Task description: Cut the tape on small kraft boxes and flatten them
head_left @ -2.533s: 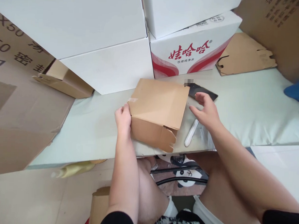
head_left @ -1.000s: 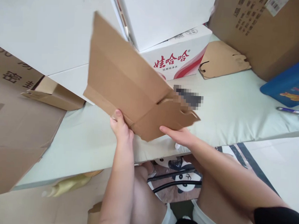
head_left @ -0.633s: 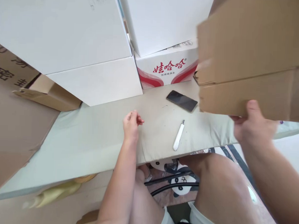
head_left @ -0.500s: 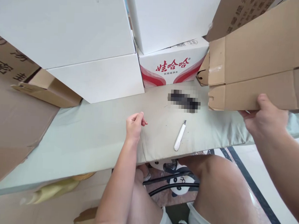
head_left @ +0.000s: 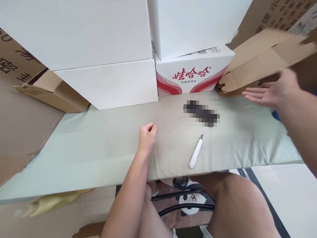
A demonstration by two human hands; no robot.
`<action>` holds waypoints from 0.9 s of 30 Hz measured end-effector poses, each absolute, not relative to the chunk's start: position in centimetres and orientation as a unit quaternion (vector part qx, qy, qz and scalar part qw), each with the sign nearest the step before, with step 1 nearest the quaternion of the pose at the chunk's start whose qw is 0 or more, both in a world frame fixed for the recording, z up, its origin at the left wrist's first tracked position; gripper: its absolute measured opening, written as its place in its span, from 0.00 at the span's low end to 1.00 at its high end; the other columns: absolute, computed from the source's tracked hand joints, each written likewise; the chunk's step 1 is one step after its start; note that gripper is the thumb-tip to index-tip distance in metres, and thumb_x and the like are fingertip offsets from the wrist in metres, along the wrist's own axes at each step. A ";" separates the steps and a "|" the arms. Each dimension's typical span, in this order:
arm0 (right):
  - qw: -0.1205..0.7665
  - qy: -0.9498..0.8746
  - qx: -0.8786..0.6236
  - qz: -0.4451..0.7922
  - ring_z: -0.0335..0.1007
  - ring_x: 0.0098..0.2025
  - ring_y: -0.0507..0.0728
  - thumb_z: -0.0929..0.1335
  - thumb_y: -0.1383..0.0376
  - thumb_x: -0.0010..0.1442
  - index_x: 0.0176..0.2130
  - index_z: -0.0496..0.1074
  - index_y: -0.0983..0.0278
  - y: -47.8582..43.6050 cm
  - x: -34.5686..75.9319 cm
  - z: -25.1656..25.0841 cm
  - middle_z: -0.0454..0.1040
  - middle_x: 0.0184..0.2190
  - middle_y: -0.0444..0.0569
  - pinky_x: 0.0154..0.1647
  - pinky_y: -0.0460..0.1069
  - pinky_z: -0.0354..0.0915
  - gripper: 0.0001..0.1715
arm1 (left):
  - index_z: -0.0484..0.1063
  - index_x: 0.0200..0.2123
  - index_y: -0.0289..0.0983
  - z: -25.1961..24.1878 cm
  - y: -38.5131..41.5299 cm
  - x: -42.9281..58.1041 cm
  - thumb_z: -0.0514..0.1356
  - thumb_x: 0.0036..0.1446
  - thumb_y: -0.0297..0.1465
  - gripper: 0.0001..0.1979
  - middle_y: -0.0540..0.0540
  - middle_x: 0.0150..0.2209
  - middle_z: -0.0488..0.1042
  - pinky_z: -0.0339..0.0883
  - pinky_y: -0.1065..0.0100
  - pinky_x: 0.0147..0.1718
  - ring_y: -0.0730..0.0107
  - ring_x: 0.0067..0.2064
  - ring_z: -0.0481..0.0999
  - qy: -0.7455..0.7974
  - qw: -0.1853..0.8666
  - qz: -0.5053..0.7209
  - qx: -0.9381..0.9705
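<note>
My left hand (head_left: pixel 147 136) rests on the cloth-covered table (head_left: pixel 116 145) as a closed fist, with nothing visible in it. At the right, my right hand (head_left: pixel 276 89) is open, its fingers stretched out in front of a brown cardboard carton (head_left: pixel 261 62). That carton is slightly blurred, leans in the back right corner and has loose flaps. Between my hands lies a white utility knife (head_left: pixel 195 153), its tip pointing away from me. Behind the knife is a dark, elongated object (head_left: pixel 201 113), pixelated so that its kind cannot be made out.
Large white boxes (head_left: pixel 105 86) stand along the back. A white and red carton (head_left: pixel 191 78) sits under another white box (head_left: pixel 198 23). Brown cardboard boxes (head_left: pixel 23 117) fill the left side, including a small opened one (head_left: pixel 58 91). Something blue (head_left: pixel 276 116) shows beyond my right hand.
My right hand has let go of the brown carton and opened. The carton has moved back into the right corner. My left hand stays closed on the table; the view has shifted slightly.
</note>
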State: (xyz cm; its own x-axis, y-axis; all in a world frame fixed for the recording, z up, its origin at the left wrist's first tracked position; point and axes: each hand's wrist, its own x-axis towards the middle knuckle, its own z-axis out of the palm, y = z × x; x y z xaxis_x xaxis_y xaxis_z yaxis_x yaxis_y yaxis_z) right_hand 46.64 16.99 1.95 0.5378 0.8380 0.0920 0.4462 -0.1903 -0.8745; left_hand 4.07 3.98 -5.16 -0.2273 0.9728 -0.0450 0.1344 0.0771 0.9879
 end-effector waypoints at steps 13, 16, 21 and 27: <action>0.416 -0.455 -0.709 0.343 0.73 0.28 0.54 0.71 0.63 0.53 0.38 0.68 0.59 11.0 30.5 -3.3 0.72 0.32 0.48 0.22 0.47 0.64 0.11 | 0.67 0.21 0.40 -3.8 1.8 0.4 0.54 0.50 0.32 0.08 0.54 0.19 0.46 0.40 0.66 0.23 0.73 0.21 0.44 0.542 0.487 0.573 0.376; 0.376 -0.549 -0.667 0.336 0.74 0.32 0.56 0.72 0.60 0.53 0.43 0.70 0.59 11.0 25.0 -0.9 0.75 0.37 0.50 0.24 0.48 0.66 0.17 | 0.70 0.21 0.38 -3.2 1.0 -1.5 0.55 0.49 0.32 0.08 0.54 0.18 0.47 0.40 0.67 0.23 0.75 0.21 0.44 0.504 0.512 0.614 0.325; 0.204 -0.753 -0.574 0.250 0.77 0.41 0.61 0.68 0.58 0.58 0.49 0.70 0.61 11.3 13.2 2.3 0.76 0.47 0.55 0.39 0.56 0.73 0.19 | 0.69 0.20 0.37 -2.2 -0.7 -5.9 0.52 0.51 0.34 0.12 0.55 0.17 0.46 0.39 0.70 0.21 0.77 0.20 0.44 0.476 0.490 0.688 0.246; 0.128 -0.892 -0.399 0.172 0.77 0.43 0.60 0.65 0.65 0.60 0.52 0.69 0.63 11.0 -4.7 4.0 0.72 0.56 0.59 0.55 0.60 0.70 0.20 | 0.63 0.19 0.38 -1.8 -1.9 -10.3 0.54 0.48 0.32 0.08 0.57 0.17 0.45 0.39 0.72 0.20 0.78 0.20 0.44 0.485 0.462 0.726 0.155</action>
